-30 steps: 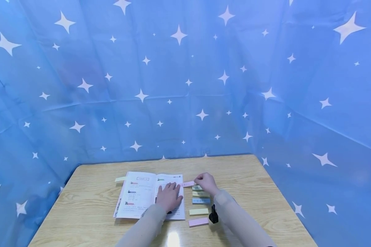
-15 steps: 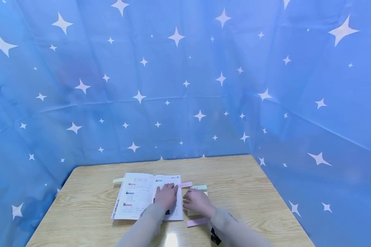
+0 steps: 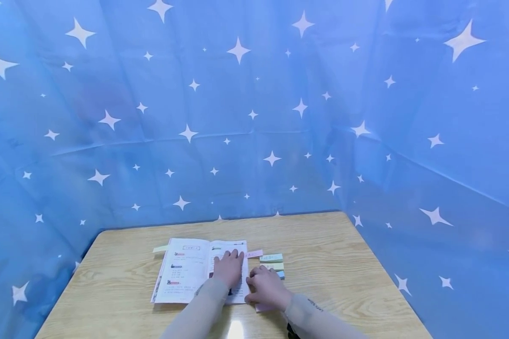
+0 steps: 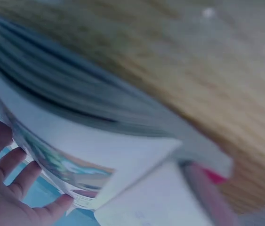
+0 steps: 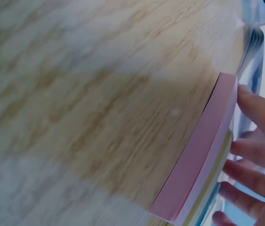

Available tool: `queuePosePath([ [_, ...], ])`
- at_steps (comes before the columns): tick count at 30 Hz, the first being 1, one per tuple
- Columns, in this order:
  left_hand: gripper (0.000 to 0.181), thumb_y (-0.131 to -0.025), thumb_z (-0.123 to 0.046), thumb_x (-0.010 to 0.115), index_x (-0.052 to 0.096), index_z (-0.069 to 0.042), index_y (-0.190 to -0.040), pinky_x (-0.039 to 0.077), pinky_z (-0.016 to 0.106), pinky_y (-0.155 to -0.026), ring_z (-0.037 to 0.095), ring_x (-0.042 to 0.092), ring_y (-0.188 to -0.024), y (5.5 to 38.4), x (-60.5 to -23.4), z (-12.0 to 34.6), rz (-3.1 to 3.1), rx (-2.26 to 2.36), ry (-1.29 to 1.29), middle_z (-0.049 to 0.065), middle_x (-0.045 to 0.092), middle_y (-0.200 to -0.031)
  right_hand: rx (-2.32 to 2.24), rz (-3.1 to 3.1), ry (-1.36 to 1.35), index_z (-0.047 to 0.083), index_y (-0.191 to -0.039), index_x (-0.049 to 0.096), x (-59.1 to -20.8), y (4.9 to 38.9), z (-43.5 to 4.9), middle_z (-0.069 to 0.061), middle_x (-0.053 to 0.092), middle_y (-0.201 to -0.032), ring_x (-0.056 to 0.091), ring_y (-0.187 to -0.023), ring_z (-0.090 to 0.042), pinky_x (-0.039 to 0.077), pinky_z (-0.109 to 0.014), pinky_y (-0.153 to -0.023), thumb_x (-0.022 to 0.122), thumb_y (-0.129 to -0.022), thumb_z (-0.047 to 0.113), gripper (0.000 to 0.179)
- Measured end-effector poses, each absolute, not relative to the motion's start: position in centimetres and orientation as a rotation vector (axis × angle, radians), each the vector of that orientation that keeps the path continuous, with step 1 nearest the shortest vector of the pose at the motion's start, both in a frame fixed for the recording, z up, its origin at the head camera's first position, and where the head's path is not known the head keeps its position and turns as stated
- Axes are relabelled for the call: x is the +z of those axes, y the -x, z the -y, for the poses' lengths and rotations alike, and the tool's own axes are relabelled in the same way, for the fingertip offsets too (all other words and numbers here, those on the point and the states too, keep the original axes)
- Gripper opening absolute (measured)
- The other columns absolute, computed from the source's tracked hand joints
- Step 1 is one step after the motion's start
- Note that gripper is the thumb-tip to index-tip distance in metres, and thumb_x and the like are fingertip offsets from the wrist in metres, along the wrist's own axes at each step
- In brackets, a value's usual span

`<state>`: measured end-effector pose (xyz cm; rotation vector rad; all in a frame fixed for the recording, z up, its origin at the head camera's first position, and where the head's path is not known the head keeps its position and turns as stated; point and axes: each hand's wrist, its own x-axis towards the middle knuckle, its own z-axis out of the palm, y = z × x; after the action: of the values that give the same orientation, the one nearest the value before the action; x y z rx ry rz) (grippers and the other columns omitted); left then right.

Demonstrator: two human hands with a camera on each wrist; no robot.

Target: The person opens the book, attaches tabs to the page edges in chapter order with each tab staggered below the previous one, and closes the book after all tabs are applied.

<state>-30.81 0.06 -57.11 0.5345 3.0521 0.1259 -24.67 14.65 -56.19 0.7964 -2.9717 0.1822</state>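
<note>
An open book (image 3: 187,273) lies on the table with my left hand (image 3: 228,269) resting across its right page, fingers spread. A pink sticky tab (image 3: 254,253) sticks out from its right edge, and a pale tab (image 3: 160,248) from the left. Just right of the book, my right hand (image 3: 267,286) is over a column of sticky-note pads: green (image 3: 271,258), yellow (image 3: 276,266), blue (image 3: 282,274) and a pink-purple one (image 3: 263,307), partly covered. In the right wrist view its thumb and fingertips touch the ends of the pink pad (image 5: 193,155) and those behind it.
The wooden table (image 3: 322,263) extends right of the pads and left of the book, its far edge against a blue star-patterned curtain (image 3: 220,179). A black wrist device (image 3: 291,332) sits under my right sleeve.
My right hand has let go of the pink tab, now stuck at the book's edge, and moved down toward me over the pads. My left hand stays on the page.
</note>
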Motion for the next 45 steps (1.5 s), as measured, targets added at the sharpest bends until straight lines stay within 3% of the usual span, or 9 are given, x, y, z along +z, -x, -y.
queuePosePath([
  [9,0.040,-0.100,-0.024,0.048,0.054,-0.017,-0.139,0.033,0.071,-0.098,0.037,0.043,-0.130,30.4,-57.7,-0.3,-3.033,0.176,-0.493,0.010,0.050,-0.140,0.179,3.025,-0.776,0.019,-0.101,0.076,-56.2,24.3,-14.4,0.002,0.064,-0.108,0.054,-0.093,-0.017,0.050,-0.050,-0.081,0.077,-0.072,0.051,0.043],
  [16,0.039,-0.100,-0.024,0.049,0.055,-0.021,-0.139,0.028,0.072,-0.101,0.038,0.041,-0.133,29.5,-56.9,0.0,-2.983,0.236,-0.529,0.012,0.049,-0.143,0.209,3.031,-0.772,0.021,-0.082,0.071,-56.1,24.2,-14.6,0.001,0.063,-0.105,0.055,-0.092,-0.018,0.050,-0.052,-0.081,0.078,-0.072,0.050,0.031],
  [26,0.041,-0.097,-0.022,0.053,0.056,-0.021,-0.138,0.038,0.075,-0.087,0.041,0.047,-0.124,29.6,-57.4,-0.7,-3.077,0.110,-0.507,0.011,0.052,-0.139,0.163,3.004,-0.801,0.024,-0.071,0.067,-55.8,23.8,-14.1,0.005,0.063,-0.104,0.055,-0.091,-0.015,0.051,-0.053,-0.083,0.076,-0.073,0.053,0.031],
  [33,0.042,-0.097,-0.025,0.053,0.055,-0.016,-0.139,0.038,0.071,-0.093,0.040,0.047,-0.125,29.7,-57.0,-0.4,-3.063,0.107,-0.524,0.012,0.052,-0.138,0.173,3.004,-0.800,0.025,-0.059,0.053,-55.2,23.9,-13.8,0.004,0.062,-0.102,0.054,-0.089,-0.015,0.050,-0.048,-0.080,0.077,-0.074,0.050,0.037],
  [36,0.041,-0.096,-0.026,0.054,0.057,-0.013,-0.135,0.040,0.064,-0.098,0.037,0.049,-0.124,29.3,-56.0,0.2,-3.018,0.101,-0.606,0.011,0.054,-0.136,0.161,3.001,-0.798,0.025,-0.061,0.056,-55.4,24.1,-14.0,0.004,0.062,-0.101,0.054,-0.088,-0.015,0.049,-0.045,-0.078,0.077,-0.073,0.051,0.036],
  [39,0.044,-0.095,-0.031,0.057,0.058,-0.010,-0.133,0.040,0.056,-0.102,0.034,0.048,-0.127,28.7,-55.3,1.1,-2.938,0.110,-0.714,0.011,0.054,-0.137,0.185,3.006,-0.791,0.021,-0.075,0.069,-55.8,24.3,-14.4,0.003,0.063,-0.103,0.055,-0.091,-0.015,0.050,-0.047,-0.080,0.077,-0.074,0.051,0.031],
  [43,0.062,-0.089,-0.048,0.061,0.056,-0.007,-0.135,0.037,0.050,-0.107,0.035,0.043,-0.132,27.7,-54.8,2.7,-2.840,0.153,-0.852,0.014,0.048,-0.143,0.206,2.983,-0.801,0.018,-0.099,0.075,-56.1,24.6,-14.8,0.001,0.064,-0.105,0.057,-0.095,-0.017,0.052,-0.051,-0.080,0.077,-0.076,0.046,0.036],
  [45,0.074,-0.083,-0.057,0.064,0.055,-0.006,-0.136,0.038,0.049,-0.107,0.036,0.042,-0.133,27.2,-54.5,3.7,-2.809,0.170,-0.899,0.016,0.047,-0.144,0.210,2.969,-0.821,0.016,-0.103,0.075,-56.1,24.7,-14.8,-0.001,0.065,-0.107,0.058,-0.097,-0.019,0.052,-0.053,-0.079,0.077,-0.077,0.042,0.037],
])
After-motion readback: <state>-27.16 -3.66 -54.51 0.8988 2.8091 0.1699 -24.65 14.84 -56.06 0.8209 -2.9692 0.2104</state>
